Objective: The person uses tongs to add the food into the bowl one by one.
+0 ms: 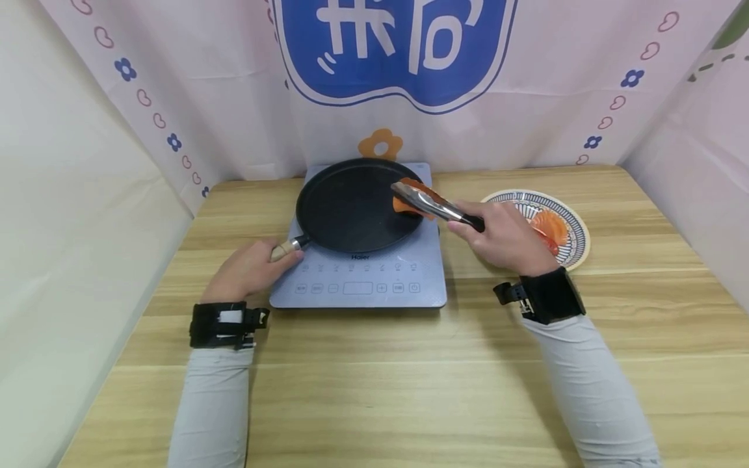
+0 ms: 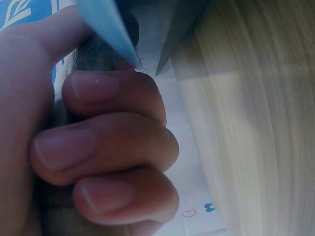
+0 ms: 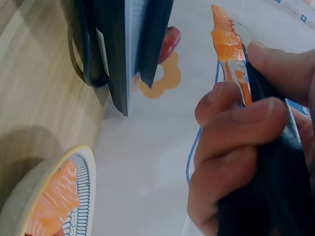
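My left hand (image 1: pixel 250 268) grips the wooden handle (image 1: pixel 283 249) of a flat black frying pan (image 1: pixel 357 205), its fingers curled round the handle in the left wrist view. The pan sits on a light grey Haier induction cooker (image 1: pixel 358 279). With my right hand (image 1: pixel 508 237) I hold metal tongs (image 1: pixel 430 203) by their black grips (image 3: pixel 273 162). A slice of salmon (image 3: pixel 228 44) is pinched in the tongs' tips, over the pan's right edge in the head view. More salmon slices (image 1: pixel 550 227) lie on a blue-patterned plate (image 1: pixel 579 237), partly behind my right hand.
The cooker and plate stand on a wooden table (image 1: pixel 363 390). A white curtain with a blue sign (image 1: pixel 398 52) hangs behind it. At the pan's edge in the right wrist view, a small dark red shape (image 3: pixel 170 45) shows.
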`<state>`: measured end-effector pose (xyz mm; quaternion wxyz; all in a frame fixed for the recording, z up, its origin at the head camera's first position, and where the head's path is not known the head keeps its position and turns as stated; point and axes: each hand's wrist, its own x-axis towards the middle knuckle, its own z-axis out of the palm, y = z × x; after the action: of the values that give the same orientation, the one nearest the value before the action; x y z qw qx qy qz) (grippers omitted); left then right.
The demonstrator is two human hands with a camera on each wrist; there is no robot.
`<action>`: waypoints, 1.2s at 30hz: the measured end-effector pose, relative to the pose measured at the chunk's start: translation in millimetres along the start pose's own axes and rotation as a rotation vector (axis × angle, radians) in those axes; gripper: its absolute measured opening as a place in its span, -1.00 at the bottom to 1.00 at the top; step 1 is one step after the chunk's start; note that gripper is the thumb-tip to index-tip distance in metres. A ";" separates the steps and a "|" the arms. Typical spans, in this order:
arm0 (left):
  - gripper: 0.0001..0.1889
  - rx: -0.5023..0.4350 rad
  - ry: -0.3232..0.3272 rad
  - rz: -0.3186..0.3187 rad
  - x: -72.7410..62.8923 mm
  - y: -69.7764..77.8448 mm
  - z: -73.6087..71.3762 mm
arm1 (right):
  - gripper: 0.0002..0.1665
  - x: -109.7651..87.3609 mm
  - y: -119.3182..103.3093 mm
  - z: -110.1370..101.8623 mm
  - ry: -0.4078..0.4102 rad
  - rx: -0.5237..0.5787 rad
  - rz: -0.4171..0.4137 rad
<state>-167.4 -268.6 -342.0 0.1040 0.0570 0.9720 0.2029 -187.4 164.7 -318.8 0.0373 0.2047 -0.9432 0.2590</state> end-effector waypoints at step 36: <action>-0.47 0.002 0.006 0.009 1.6 -0.9 1.5 | -0.37 23.9 -11.3 42.3 -0.108 0.047 0.006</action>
<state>-168.7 -268.6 -344.0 0.0999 0.0608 0.9723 0.2024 -203.2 125.7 -345.8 -0.0194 0.2165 -0.9381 0.2696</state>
